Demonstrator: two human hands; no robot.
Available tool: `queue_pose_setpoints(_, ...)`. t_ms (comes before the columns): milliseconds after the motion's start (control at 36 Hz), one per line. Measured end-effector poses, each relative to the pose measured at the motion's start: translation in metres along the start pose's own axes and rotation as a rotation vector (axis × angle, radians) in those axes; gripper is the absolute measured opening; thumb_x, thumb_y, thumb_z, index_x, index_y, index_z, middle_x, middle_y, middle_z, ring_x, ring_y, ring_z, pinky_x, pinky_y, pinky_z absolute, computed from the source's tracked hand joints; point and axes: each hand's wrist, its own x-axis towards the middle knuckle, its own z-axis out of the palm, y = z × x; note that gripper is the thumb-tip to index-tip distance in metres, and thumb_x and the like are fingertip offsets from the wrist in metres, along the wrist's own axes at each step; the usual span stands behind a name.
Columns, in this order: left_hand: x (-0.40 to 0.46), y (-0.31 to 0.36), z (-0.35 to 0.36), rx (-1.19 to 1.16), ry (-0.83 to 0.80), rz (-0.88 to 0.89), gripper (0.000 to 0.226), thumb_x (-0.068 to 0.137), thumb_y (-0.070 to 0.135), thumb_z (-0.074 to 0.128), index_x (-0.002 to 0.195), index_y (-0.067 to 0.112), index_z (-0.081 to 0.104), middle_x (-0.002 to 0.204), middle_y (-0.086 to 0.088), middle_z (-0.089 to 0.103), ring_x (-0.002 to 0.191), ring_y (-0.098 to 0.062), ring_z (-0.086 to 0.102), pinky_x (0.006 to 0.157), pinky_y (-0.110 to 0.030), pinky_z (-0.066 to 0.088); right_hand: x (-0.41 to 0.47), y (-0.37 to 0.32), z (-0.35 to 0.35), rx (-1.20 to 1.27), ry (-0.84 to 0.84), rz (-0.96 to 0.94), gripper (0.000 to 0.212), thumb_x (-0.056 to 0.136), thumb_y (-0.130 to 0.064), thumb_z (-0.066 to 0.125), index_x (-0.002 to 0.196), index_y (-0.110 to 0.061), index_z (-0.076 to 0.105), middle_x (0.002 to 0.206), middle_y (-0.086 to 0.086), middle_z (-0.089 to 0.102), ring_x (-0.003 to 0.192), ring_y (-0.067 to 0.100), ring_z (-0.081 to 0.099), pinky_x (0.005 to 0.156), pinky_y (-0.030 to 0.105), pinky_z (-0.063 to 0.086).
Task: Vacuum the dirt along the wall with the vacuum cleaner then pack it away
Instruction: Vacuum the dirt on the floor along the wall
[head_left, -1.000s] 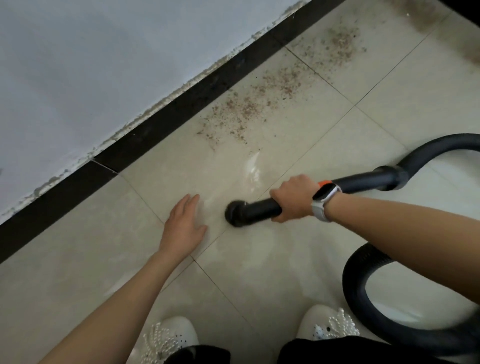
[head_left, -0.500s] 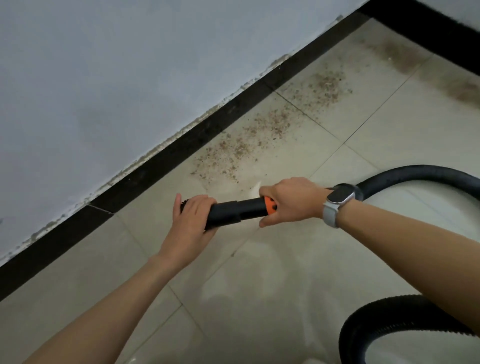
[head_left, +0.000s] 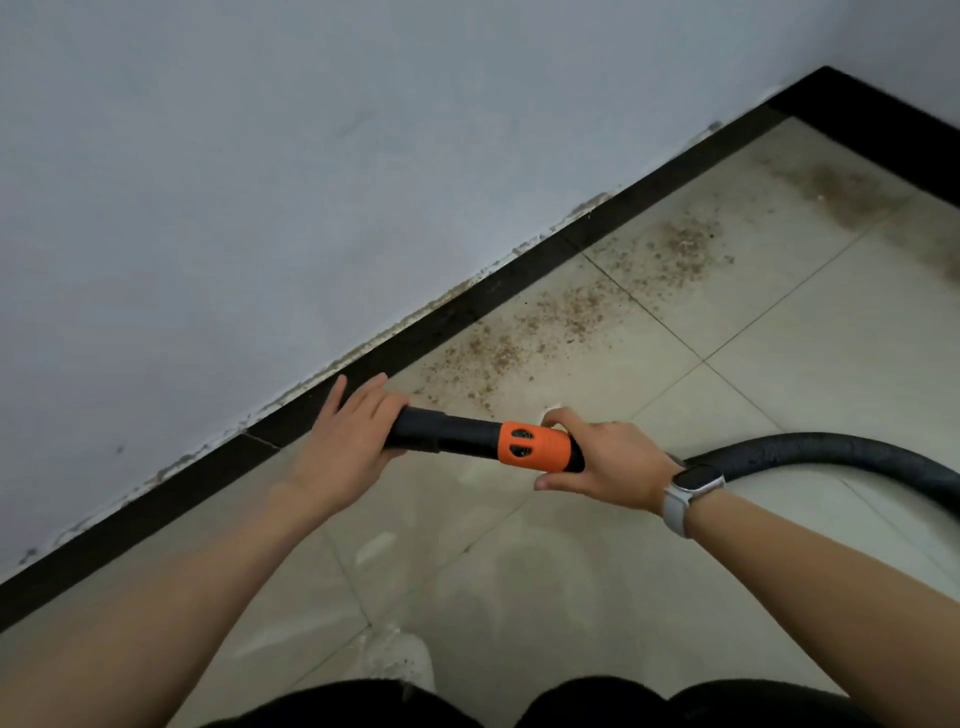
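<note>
- The left hand (head_left: 348, 441) wraps the black nozzle tube (head_left: 441, 431) at its far end, its fingers reaching over the top.
- The right hand (head_left: 608, 467) grips the tube at its orange collar (head_left: 532, 446), a watch (head_left: 693, 486) on the wrist.
- The black hose (head_left: 831, 457) trails off to the right across the tiled floor (head_left: 571, 571).
- Brown dirt (head_left: 519, 345) lies scattered along the black skirting (head_left: 467, 317), just beyond the tube.
</note>
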Motion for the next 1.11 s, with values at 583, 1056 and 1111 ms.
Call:
queue_pose_setpoints(583,0.002,-0.008,0.074,-0.194,-0.020,-0.005,0.041,0.084,0.026,0.071,0.120,0.011,0.055,0.128,-0.009,0.058,0.141,-0.028,0.032,0.116,-0.047,0.010,0.019,-0.016,0.022,-0.184,-0.134,0.079,0.060,0.087,-0.064,0.051,0.132,-0.026,0.035,0.106,0.000,0.065,0.087,0.023,0.063,0.072,0.030,0.044)
queue_pose_setpoints(1056,-0.022,0.032,0.124,-0.348,-0.554,-0.470,0.091,0.095,0.042,0.050,0.150,0.016,-0.017,0.157,-0.010,-0.025,0.145,-0.034,-0.018,0.117,-0.055,0.001,-0.020,0.050,0.039,-0.195,-0.154,0.354,0.042,0.088,-0.056,0.056,0.109,-0.021,0.045,0.081,-0.005,0.054,0.070,0.018,0.053,0.065,0.027,0.040)
queue_pose_setpoints(1111,-0.022,0.038,0.132,-0.338,-0.596,-0.499,0.092,0.093,0.044,0.052,0.151,0.015,-0.014,0.158,-0.010,-0.023,0.145,-0.034,-0.017,0.117,-0.055,0.004,-0.032,0.058,0.045,-0.211,-0.177,0.337,0.040,0.089,-0.054,0.055,0.109,-0.021,0.046,0.079,-0.006,0.054,0.070,0.017,0.053,0.066,0.027,0.041)
